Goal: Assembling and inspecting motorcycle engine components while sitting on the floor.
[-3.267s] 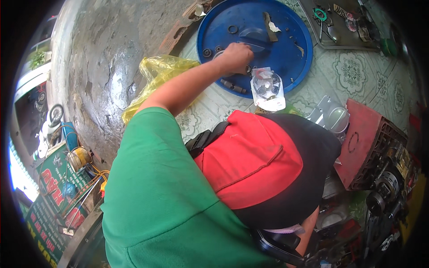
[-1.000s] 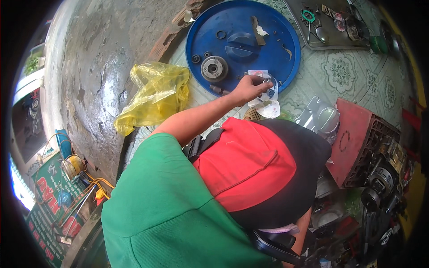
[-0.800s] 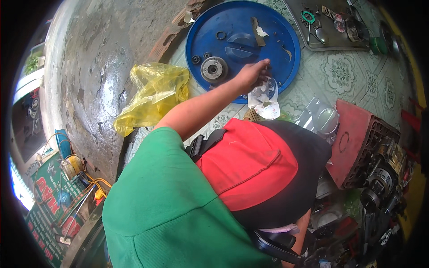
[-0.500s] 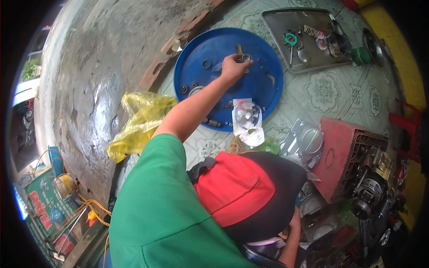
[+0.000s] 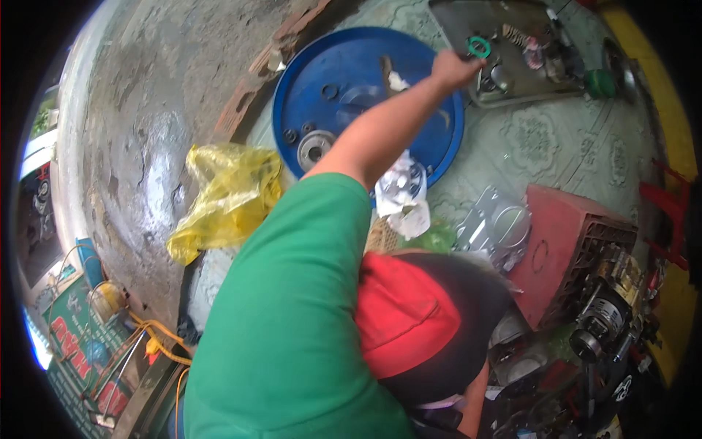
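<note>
Neither of my hands is in view. The bare arm belongs to a co-worker in a green shirt [image 5: 292, 293] and a red and black cap [image 5: 409, 314]. That person's outstretched hand [image 5: 455, 71] is over the near left edge of a grey metal tray [image 5: 526, 99], close to a green ring [image 5: 479, 47]. Whether the fingers hold anything cannot be made out. Under the arm lies a blue round tray [image 5: 296, 80] with a dark ring [image 5: 330, 91], a white scrap [image 5: 397, 81] and a round metal part with a central hole [image 5: 316, 150].
A crumpled yellow plastic bag [image 5: 227, 197] lies by the worn wall. White packaging [image 5: 402, 190] overlaps the blue tray's near edge. To the right are a silver metal cover [image 5: 501, 223], a red crate [image 5: 552, 252] and an engine-like assembly [image 5: 603, 314]. Orange cords [image 5: 157, 336] trail at lower left.
The co-worker's hand, with a metal ring at its fingers earlier, has moved right from the blue tray to the grey tray. The white scrap and round metal part now show. The view has shifted slightly.
</note>
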Demonstrator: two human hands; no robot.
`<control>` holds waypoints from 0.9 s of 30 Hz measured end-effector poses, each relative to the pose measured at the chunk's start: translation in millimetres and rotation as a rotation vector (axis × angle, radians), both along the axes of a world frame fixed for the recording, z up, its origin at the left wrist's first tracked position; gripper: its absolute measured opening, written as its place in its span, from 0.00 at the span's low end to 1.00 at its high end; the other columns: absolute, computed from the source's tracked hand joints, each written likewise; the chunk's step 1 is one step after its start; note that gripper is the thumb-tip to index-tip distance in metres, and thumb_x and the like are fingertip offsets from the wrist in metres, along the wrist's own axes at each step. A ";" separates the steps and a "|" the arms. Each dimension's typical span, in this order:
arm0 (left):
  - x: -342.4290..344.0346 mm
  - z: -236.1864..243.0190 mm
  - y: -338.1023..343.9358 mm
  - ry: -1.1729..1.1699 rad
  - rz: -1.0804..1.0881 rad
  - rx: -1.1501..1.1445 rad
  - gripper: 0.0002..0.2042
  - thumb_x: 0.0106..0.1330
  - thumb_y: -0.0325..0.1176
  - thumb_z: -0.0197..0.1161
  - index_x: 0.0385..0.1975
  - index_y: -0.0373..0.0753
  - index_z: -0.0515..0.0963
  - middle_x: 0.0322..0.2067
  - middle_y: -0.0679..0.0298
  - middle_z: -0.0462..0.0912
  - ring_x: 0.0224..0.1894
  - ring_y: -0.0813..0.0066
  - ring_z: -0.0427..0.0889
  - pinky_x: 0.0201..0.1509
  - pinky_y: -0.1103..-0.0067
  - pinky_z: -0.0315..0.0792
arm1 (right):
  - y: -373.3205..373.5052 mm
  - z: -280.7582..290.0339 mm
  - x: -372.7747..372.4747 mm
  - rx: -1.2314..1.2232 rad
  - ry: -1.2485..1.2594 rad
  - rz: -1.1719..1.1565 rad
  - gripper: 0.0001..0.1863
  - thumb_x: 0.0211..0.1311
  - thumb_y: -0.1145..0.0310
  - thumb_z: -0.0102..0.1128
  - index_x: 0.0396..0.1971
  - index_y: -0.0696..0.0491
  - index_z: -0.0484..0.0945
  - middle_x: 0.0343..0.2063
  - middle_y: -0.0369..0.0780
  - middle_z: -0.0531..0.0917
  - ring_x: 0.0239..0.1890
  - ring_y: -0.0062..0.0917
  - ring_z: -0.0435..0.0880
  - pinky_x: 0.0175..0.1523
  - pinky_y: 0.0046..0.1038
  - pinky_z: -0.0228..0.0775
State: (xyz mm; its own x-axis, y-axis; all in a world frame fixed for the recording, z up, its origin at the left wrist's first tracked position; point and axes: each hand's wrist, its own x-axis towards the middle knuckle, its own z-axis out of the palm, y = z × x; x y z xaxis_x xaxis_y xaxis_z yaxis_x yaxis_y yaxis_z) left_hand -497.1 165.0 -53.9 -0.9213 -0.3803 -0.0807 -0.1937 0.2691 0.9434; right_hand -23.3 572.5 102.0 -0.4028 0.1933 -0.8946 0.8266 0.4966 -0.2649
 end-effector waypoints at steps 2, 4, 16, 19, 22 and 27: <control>7.6 32.3 -24.1 -0.141 -0.252 0.055 0.22 0.54 0.57 0.68 0.31 0.41 0.87 0.27 0.58 0.87 0.31 0.61 0.86 0.39 0.70 0.79 | 6.6 0.6 10.9 0.037 -0.002 -0.067 0.23 0.62 0.53 0.66 0.46 0.57 0.77 0.33 0.34 0.81 0.31 0.18 0.75 0.34 0.23 0.69; 55.2 29.3 -75.0 -0.196 -0.288 -0.104 0.21 0.54 0.56 0.68 0.32 0.42 0.87 0.27 0.57 0.86 0.32 0.61 0.86 0.39 0.71 0.79 | 9.9 -5.5 14.3 0.043 0.139 0.025 0.24 0.62 0.53 0.65 0.47 0.59 0.77 0.37 0.37 0.81 0.35 0.21 0.77 0.39 0.24 0.72; 192.5 22.1 -121.9 -0.509 -0.081 -0.710 0.14 0.51 0.47 0.70 0.30 0.46 0.87 0.32 0.55 0.86 0.38 0.56 0.85 0.45 0.67 0.79 | -29.1 15.4 -30.9 -0.041 -0.009 0.032 0.19 0.64 0.56 0.64 0.43 0.57 0.78 0.33 0.33 0.80 0.33 0.16 0.75 0.36 0.21 0.68; 185.9 21.0 -115.9 -0.589 0.029 -0.676 0.15 0.51 0.49 0.71 0.30 0.45 0.87 0.33 0.56 0.86 0.38 0.57 0.86 0.45 0.68 0.79 | -18.0 5.8 -14.3 -0.080 0.210 0.099 0.21 0.63 0.55 0.64 0.44 0.58 0.78 0.33 0.34 0.80 0.32 0.17 0.75 0.35 0.21 0.68; 185.1 21.9 -116.6 -0.667 0.061 -0.641 0.16 0.49 0.50 0.72 0.29 0.44 0.88 0.33 0.56 0.87 0.39 0.58 0.86 0.45 0.68 0.79 | -18.1 9.8 -14.1 -0.063 0.029 -0.016 0.23 0.63 0.54 0.65 0.45 0.59 0.77 0.35 0.36 0.81 0.32 0.18 0.75 0.35 0.22 0.69; 189.6 29.5 -119.0 -0.622 0.159 -0.515 0.16 0.50 0.49 0.72 0.30 0.44 0.88 0.34 0.54 0.87 0.39 0.61 0.86 0.44 0.70 0.79 | -23.6 12.9 -20.3 -0.045 0.081 0.012 0.25 0.62 0.54 0.65 0.49 0.59 0.77 0.35 0.36 0.81 0.32 0.19 0.76 0.35 0.23 0.69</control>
